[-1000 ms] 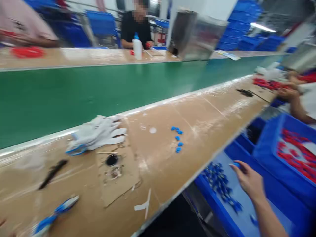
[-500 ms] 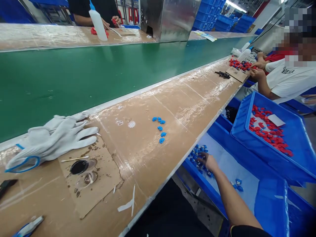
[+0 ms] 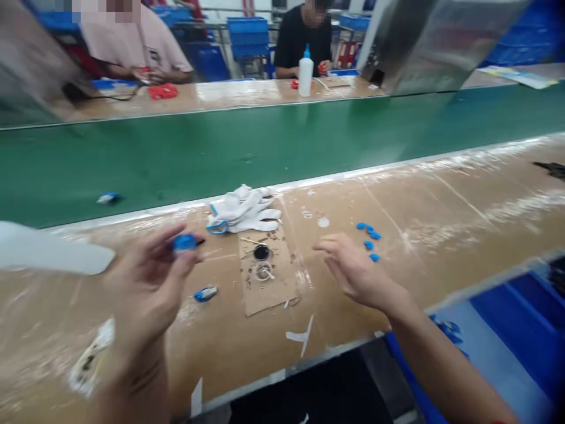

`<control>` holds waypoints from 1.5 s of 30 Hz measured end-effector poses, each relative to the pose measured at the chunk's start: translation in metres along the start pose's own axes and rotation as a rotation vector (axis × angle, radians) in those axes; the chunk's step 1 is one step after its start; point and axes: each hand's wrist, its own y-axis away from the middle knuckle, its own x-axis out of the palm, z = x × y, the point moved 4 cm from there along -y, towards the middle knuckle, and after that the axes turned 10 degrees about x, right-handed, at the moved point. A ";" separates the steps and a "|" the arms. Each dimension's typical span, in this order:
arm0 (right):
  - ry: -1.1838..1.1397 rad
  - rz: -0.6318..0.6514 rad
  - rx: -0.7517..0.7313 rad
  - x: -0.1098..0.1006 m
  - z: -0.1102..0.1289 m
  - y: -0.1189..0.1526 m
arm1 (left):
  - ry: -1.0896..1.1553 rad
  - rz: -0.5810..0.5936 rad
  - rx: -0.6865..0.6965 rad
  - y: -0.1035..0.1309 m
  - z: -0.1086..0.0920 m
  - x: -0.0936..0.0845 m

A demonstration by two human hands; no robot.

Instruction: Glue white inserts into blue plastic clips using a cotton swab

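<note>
the left hand (image 3: 145, 282) pinches a small blue part (image 3: 184, 242) between its fingertips above the bench (image 3: 441, 206); the right hand (image 3: 353, 271) hovers open and empty near the cardboard piece (image 3: 269, 288).

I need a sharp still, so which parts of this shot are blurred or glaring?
Head view: the left hand with its blue part and the metal box smear with motion blur; glare streaks the taped bench; the white gloves read fairly sharp.

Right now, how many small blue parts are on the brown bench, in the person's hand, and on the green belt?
Loose on brown bench, in a cluster: 5
Beside the cardboard: 1
Pinched in left hand: 1
On green belt: 1
Total: 8
</note>
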 end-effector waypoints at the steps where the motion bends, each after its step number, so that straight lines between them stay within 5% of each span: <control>1: 0.026 0.114 -0.110 0.020 0.015 -0.015 | 0.024 -0.016 -0.008 0.000 0.008 0.005; 4: 0.101 0.254 -0.268 0.057 0.035 -0.037 | 0.144 0.042 -0.138 0.006 0.036 0.020; 7: 0.096 0.255 -0.308 0.073 0.036 -0.043 | 0.211 0.073 -0.240 0.017 0.050 0.024; 14: 0.027 0.207 -0.299 0.083 0.040 -0.052 | 0.285 0.093 -0.393 0.037 0.064 0.023; 23: -0.136 0.089 -0.185 0.095 0.042 -0.050 | 0.306 0.078 -0.385 0.048 0.068 0.025; 35: -0.341 0.069 0.093 0.093 0.025 -0.048 | 0.118 0.027 -0.264 0.050 0.064 0.024; 41: -0.599 -0.093 0.344 0.069 0.010 -0.047 | 0.037 0.090 -0.212 0.051 0.059 0.029; 45: -0.724 -0.176 0.373 0.057 0.017 -0.050 | 0.086 0.097 -0.242 0.055 0.054 0.039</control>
